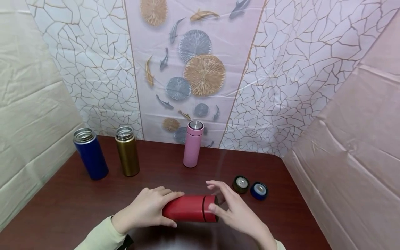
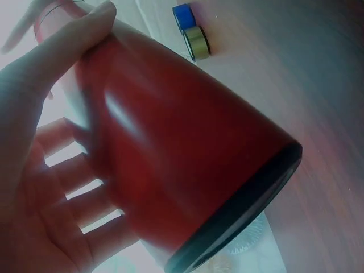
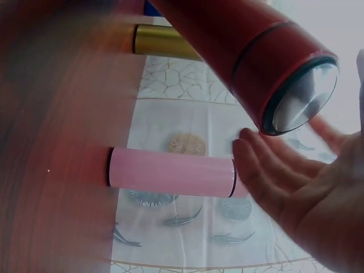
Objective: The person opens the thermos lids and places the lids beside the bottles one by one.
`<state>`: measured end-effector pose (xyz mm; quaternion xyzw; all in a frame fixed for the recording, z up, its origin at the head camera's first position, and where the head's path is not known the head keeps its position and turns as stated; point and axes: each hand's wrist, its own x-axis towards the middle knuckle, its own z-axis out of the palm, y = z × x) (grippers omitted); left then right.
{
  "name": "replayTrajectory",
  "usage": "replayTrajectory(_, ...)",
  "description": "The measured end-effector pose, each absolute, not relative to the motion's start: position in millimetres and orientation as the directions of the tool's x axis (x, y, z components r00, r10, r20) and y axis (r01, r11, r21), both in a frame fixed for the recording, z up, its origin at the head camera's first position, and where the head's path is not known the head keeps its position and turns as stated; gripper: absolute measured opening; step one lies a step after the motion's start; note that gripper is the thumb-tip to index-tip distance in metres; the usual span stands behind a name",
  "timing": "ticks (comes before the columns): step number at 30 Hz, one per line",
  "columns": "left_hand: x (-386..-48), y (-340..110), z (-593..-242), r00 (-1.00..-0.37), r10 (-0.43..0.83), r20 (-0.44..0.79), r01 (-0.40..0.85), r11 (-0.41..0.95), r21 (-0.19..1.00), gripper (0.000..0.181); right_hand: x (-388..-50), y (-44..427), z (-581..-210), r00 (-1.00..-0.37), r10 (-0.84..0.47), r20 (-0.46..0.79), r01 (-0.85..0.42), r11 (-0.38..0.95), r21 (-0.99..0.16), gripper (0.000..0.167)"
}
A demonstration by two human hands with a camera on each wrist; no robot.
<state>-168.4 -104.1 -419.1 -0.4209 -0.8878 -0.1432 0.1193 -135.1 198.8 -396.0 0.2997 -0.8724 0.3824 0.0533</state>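
Observation:
My left hand (image 1: 150,210) grips a red thermos bottle (image 1: 185,208) by its body, tilted on its side above the table. Its lid (image 1: 210,208) points right and is on the bottle. In the left wrist view the dark-rimmed base (image 2: 244,210) faces the camera, with the fingers (image 2: 85,199) behind the body. My right hand (image 1: 235,211) is spread around the lid end, thumb in front and fingers beyond. From the right wrist view, the lid's silver top (image 3: 307,96) shows and the fingers (image 3: 278,165) stand extended beside it; whether they touch it I cannot tell.
Lidless blue (image 1: 92,154) and gold (image 1: 127,152) bottles stand at the back left of the dark wooden table (image 1: 156,180). A pink bottle (image 1: 192,146) with its lid on stands at the back middle. A dark lid (image 1: 240,184) and a blue lid (image 1: 258,190) lie right.

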Motion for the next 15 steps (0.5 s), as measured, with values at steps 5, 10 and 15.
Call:
replayTrajectory(5,-166.8,-103.2,-422.6,-0.610,0.708,0.357,0.784,0.605,0.140,0.077,-135.9,197.5,-398.1,-0.863,-0.472,0.182,-0.463,0.590,-0.662,0.033)
replayTrajectory(10,-166.8,-103.4,-420.7,-0.613,0.700,0.366,0.779,0.612,0.135,0.076,-135.2,197.2,-398.4,-0.881,-0.455,0.133,-0.415,0.607,-0.677,0.028)
replayTrajectory(15,-169.1,-103.1,-419.3,-0.612,0.695,0.377,0.777,0.617,0.125,0.077,-135.8,197.2,-394.6,-0.892,-0.436,0.118,-0.382,0.588,-0.713,0.027)
